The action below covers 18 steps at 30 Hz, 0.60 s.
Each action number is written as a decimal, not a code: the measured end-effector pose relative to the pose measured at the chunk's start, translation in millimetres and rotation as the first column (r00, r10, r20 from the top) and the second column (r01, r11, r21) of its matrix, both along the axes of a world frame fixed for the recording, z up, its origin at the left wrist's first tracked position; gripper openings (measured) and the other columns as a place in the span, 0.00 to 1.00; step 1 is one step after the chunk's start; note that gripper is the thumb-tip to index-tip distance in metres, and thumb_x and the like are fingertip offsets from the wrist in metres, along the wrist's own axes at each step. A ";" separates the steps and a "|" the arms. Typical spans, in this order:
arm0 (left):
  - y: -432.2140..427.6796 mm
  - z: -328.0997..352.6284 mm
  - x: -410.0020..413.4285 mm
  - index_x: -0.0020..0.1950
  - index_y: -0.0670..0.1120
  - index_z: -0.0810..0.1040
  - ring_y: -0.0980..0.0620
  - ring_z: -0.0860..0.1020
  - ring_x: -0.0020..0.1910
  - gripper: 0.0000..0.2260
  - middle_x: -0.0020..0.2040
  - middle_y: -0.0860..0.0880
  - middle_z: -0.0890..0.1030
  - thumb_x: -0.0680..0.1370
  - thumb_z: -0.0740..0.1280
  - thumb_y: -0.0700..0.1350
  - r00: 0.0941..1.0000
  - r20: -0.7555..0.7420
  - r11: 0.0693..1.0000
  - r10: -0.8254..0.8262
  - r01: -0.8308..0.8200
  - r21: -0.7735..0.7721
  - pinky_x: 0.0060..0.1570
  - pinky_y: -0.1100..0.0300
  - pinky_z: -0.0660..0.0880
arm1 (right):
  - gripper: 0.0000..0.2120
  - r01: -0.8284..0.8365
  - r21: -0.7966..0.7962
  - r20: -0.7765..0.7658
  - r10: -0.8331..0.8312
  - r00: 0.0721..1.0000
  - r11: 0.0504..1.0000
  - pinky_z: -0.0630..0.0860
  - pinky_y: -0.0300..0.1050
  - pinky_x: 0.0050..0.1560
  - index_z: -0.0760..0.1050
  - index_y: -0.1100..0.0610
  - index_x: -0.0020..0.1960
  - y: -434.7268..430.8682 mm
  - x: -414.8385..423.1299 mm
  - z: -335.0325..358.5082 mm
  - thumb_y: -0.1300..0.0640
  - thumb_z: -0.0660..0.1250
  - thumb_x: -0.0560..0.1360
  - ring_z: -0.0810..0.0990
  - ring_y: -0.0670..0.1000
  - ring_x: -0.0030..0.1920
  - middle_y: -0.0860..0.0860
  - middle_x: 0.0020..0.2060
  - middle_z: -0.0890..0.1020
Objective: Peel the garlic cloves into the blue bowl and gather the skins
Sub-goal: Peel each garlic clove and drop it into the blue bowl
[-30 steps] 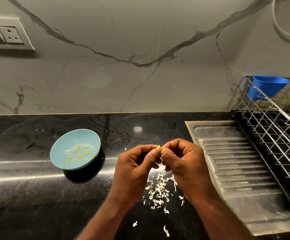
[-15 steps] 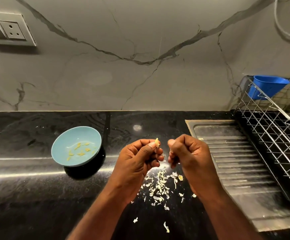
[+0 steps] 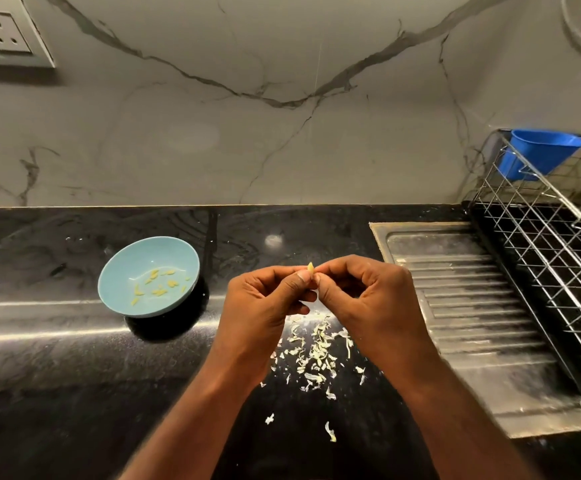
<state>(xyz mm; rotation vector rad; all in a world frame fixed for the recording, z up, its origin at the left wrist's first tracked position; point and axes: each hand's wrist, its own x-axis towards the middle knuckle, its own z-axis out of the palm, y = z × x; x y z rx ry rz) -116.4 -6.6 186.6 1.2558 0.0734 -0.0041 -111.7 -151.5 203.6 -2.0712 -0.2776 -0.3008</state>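
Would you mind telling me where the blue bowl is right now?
In the head view, the blue bowl sits on the black counter, just left of the left hand.

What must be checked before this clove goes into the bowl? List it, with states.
1. Small pale-yellow garlic clove pinched by left hand and right hand: ok.
2. Clove fully peeled: cannot tell, fingers cover most of it.
3. Round light-blue bowl upright, open, left of the hands: ok.
4. Path to the bowl over the black stone countertop free: ok.
5. Papery white garlic skins gathered: not ok, scattered under the hands.
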 end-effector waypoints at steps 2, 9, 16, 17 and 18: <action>0.9 1.7 -0.6 0.43 0.40 0.85 0.48 0.82 0.38 0.07 0.39 0.41 0.85 0.72 0.72 0.43 0.999 0.035 0.998 0.019 -0.022 0.065 0.37 0.62 0.78 | 0.01 0.002 -0.003 0.018 -0.002 1.000 1.000 0.81 0.40 0.37 0.84 0.53 0.45 1.8 -1.0 -2.9 0.58 0.75 0.74 0.83 0.43 0.37 0.43 0.37 0.84; 1.4 0.1 -0.5 0.41 0.39 0.84 0.48 0.81 0.36 0.06 0.36 0.41 0.84 0.75 0.71 0.40 0.997 0.014 0.993 0.074 -0.075 0.091 0.36 0.58 0.77 | 0.02 -0.019 -0.005 0.010 0.019 1.000 1.000 0.81 0.38 0.38 0.84 0.52 0.46 5.6 1.1 -9.2 0.57 0.74 0.74 0.83 0.42 0.39 0.43 0.38 0.84; 0.2 0.7 3.1 0.40 0.40 0.84 0.51 0.80 0.33 0.05 0.34 0.43 0.83 0.76 0.71 0.37 0.993 0.032 0.982 0.111 -0.115 0.153 0.34 0.61 0.76 | 0.04 -0.057 -0.022 0.059 0.058 0.997 0.998 0.80 0.32 0.40 0.84 0.55 0.49 2.5 1.9 -9.8 0.59 0.73 0.75 0.83 0.42 0.41 0.44 0.39 0.84; -1.0 1.2 3.5 0.40 0.39 0.84 0.51 0.80 0.33 0.05 0.33 0.43 0.83 0.76 0.71 0.37 0.992 0.044 0.978 0.118 -0.123 0.171 0.34 0.62 0.76 | 0.04 -0.053 -0.035 0.080 0.056 0.995 0.998 0.79 0.30 0.40 0.84 0.56 0.49 2.9 2.1 -10.1 0.60 0.73 0.74 0.83 0.42 0.41 0.44 0.39 0.84; -2.3 1.6 3.6 0.40 0.39 0.84 0.51 0.80 0.33 0.05 0.33 0.43 0.83 0.76 0.71 0.37 0.991 0.054 0.974 0.124 -0.131 0.183 0.34 0.62 0.76 | 0.03 -0.047 -0.050 0.102 0.052 0.993 0.998 0.78 0.29 0.40 0.84 0.57 0.48 3.0 2.1 -10.0 0.61 0.74 0.74 0.83 0.42 0.42 0.45 0.39 0.84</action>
